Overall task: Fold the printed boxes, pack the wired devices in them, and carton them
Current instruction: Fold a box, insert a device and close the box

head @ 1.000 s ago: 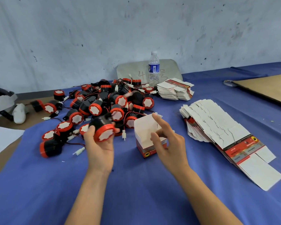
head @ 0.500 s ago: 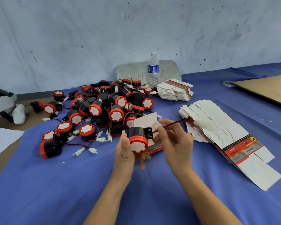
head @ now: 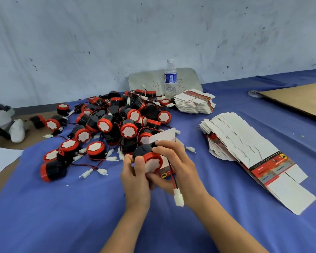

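My left hand (head: 135,177) and my right hand (head: 179,167) both grip one black wired device (head: 150,159) with a red rim and a white face. Its red and black wire hangs down past my right palm and ends in a white plug (head: 178,198). Just behind the device stands a folded printed box (head: 165,141) with its white flap up, partly hidden by my hands. A pile of wired devices (head: 113,123) lies on the blue cloth to the left. A long fanned stack of flat printed boxes (head: 244,148) lies on the right.
A second, smaller stack of flat boxes (head: 194,103) sits at the back beside a water bottle (head: 170,78). Brown cardboard (head: 299,99) lies at the far right. A white headset (head: 2,121) rests at the left edge of the blue-covered table (head: 62,207).
My left hand brought a device from the pile to the box. My right hand left the box, drew the wire out to the right, then closed on the device; the plug now hangs down.
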### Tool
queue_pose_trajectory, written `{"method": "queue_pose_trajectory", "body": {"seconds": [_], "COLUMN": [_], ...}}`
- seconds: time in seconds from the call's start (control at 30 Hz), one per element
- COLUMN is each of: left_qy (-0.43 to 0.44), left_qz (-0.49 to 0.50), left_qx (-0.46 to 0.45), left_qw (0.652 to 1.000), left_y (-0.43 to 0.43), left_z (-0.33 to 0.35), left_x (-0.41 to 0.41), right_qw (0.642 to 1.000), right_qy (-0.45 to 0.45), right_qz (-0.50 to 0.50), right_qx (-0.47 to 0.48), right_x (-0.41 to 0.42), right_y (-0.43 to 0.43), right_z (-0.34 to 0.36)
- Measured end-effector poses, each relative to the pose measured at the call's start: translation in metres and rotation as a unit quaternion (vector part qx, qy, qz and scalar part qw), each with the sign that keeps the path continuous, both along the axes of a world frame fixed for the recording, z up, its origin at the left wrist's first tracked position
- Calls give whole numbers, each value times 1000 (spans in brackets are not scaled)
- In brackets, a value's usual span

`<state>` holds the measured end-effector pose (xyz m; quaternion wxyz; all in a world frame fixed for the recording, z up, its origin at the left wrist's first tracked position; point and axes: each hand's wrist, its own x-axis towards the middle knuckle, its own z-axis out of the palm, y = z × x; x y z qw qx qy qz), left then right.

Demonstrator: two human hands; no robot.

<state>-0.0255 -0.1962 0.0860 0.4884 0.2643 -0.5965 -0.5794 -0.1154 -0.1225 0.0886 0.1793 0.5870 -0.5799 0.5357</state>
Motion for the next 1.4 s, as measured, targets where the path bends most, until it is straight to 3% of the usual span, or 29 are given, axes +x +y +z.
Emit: {"method": "queue_pose_trajectory", "body": {"seconds": [0.2,0.33,0.47,0.57,0.73,1.0,1.1,1.4], "left_qy": [22,42,1,-83,-208,-189,-181,-221], "left_qz": [-22,-32,33,-21,-85,-90,-84,-38], "left_qx": [19,-29,-86,-105,-93,-113,-123,-305], "left_qw": [999,998,996,991,970,971,972,926], "left_y": [7,6,-4,-8,-13,-16,-15,-8], "left_z": [-2,-4,-9,-15,-21,-31,-28,-21], "left_x": [-4,-3,-4,-11,-17,-18,-17,-11], "right_qw": [999,998,981,971,972,965,963,964], "right_qy": [22,17,-137,-181,-195,-80,-41,-94], "right_qz": [10,-51,-105,-136,-134,-185,-187,-135], "right_qx": [39,-33,-83,-84,-2,169,191,207], "right_x": [0,2,-3,-11,-16,-19,-21,-19], "right_y": [2,1,2,4,2,2,2,3], "right_z": [3,3,5,3,-4,-8,-13,-3]}}
